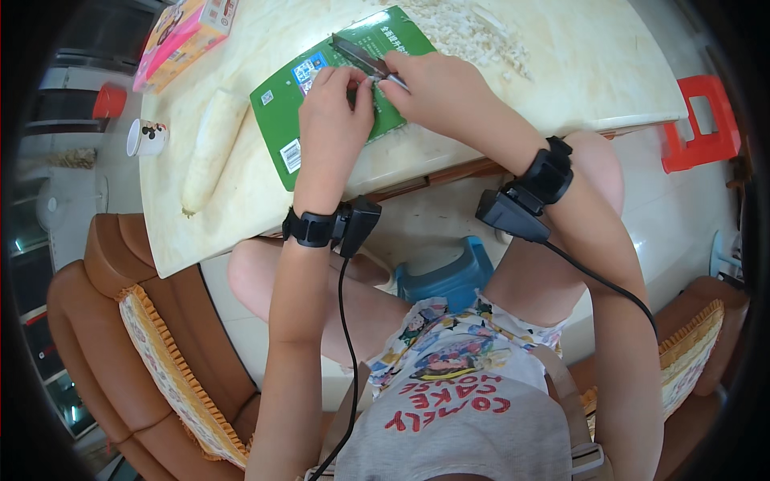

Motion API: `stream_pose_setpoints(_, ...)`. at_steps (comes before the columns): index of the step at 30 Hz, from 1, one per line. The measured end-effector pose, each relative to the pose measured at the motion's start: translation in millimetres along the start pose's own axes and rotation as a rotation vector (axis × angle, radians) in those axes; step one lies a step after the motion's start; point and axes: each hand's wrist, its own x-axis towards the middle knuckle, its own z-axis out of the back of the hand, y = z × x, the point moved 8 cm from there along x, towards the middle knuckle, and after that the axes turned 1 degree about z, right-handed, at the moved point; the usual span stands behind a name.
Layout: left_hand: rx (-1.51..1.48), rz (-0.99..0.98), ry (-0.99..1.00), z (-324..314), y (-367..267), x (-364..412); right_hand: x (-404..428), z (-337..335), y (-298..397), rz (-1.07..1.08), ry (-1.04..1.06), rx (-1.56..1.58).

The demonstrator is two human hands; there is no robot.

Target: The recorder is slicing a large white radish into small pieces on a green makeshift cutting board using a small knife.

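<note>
My right hand [436,84] holds a knife [359,55], its blade pointing up and to the left over a green printed sheet [274,123] on the table. Close beside it, my left hand [338,111] has its thumb and fingers pinched around something small and pale near the knife's handle end; the piece is mostly hidden. A whole white radish [213,150] lies on the table left of the sheet. Beyond the sheet and my right hand, small chopped white pieces [475,42] are spread over the tabletop, with a longer pale piece among them.
On the pale table [174,237], a paper cup [147,138] stands at the left edge and a pink and yellow box [180,42] at the far left. A blue stool [448,279] is below the table, a red stool [704,123] at the right. Black cables run from both wrist devices.
</note>
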Motion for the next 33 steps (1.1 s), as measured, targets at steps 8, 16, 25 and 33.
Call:
stream_pose_setpoints(8,-0.036,0.039,-0.03,2,-3,-2,-21,12,-5,-0.01,0.155,0.183)
stream_pose_setpoints(16,0.004,0.051,0.024,1,-3,-3,-15,6,-3,-0.05,0.099,0.168)
stream_pose_setpoints(25,0.034,0.073,0.042,0,-2,-2,-23,16,-6,-0.059,0.184,0.23)
stream_pose_setpoints(33,0.009,0.07,0.121,-2,2,1,-10,2,-6,-0.077,0.085,0.293)
